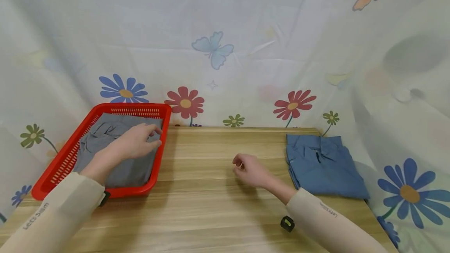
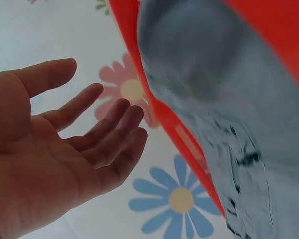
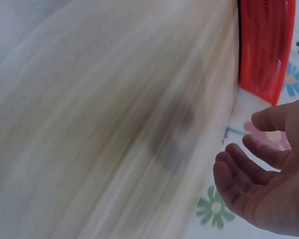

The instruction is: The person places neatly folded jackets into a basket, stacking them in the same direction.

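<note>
Step looks like handling folded garments, between grips: neither hand holds anything. In the head view, grey garment (image 1: 133,173) lies folded in the red basket (image 1: 130,191) between 8 and 9 o'clock; blue garment (image 1: 330,173) lies folded on the worktop (image 1: 200,198) at 4 o'clock (creased, front edge toward the person).

Left hand (image 1: 138,141) hovers above the grey garment, near the basket's 3 o'clock rim. Left wrist view: fingers (image 2: 127,154) loosely bent, partly spread, thumb well apart, touching neither cloth nor rim. Right hand (image 1: 251,171) hangs over bare worktop at 5 o'clock, well apart from the blue garment; its fingers (image 3: 226,181) curl loosely, lying closer together, thumb clear, pinching nothing.

Judging the next move: any grip on the grey garment calls for lowering the left fingers onto its cloth and closing; for the blue one, the right hand needs to swing toward 3 o'clock first.
</note>
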The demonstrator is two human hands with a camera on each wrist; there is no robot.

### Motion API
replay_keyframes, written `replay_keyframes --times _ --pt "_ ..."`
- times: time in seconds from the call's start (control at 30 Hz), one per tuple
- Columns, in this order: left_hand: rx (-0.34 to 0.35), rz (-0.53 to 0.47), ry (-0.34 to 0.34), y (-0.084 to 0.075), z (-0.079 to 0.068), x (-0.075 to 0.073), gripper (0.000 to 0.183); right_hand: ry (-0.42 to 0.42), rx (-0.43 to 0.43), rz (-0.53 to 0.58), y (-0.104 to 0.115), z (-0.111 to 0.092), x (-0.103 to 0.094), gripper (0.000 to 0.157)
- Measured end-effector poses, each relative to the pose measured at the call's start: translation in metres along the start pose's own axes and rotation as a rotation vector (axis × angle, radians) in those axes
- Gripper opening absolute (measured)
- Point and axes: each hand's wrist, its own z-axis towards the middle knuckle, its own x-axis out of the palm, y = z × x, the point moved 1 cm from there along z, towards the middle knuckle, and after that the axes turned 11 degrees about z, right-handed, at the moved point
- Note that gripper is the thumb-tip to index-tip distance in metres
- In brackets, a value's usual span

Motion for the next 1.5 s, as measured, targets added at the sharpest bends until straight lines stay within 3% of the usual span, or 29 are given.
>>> replay_keyframes --times 0.27,0.43,0.77,0.93,1.1,1.27,1.5 --pt "0.039 -0.015 -0.013 -0.028 -0.002 0.015 0.037 -0.133 0.091 -0.043 -0.022 -0.024 -0.044 0.02" --pt "0.069 -0.045 -0.02 -0.038 -0.003 0.022 0.032 -0.226 0.138 -0.102 -0.047 -0.04 -0.077 0.024" --pt "0.104 -0.058 -0.052 -0.047 -0.003 0.041 0.028 -0.338 0.401 -0.159 -0.105 -0.079 -0.13 0.038" --pt "0.116 -0.081 -0.095 -0.052 -0.002 0.046 0.027 -0.432 0.528 -0.195 -0.123 -0.094 -0.142 0.047" --pt "0.128 -0.111 -0.096 -0.062 -0.001 0.052 0.026 -0.453 0.629 -0.193 -0.133 -0.102 -0.147 0.055" --pt "0.152 -0.125 -0.088 -0.071 -0.002 0.061 0.028 -0.438 0.716 -0.151 -0.141 -0.106 -0.148 0.058" --pt "0.173 -0.141 -0.078 -0.076 -0.002 0.075 0.026 -0.339 0.774 -0.136 -0.145 -0.105 -0.142 0.062"
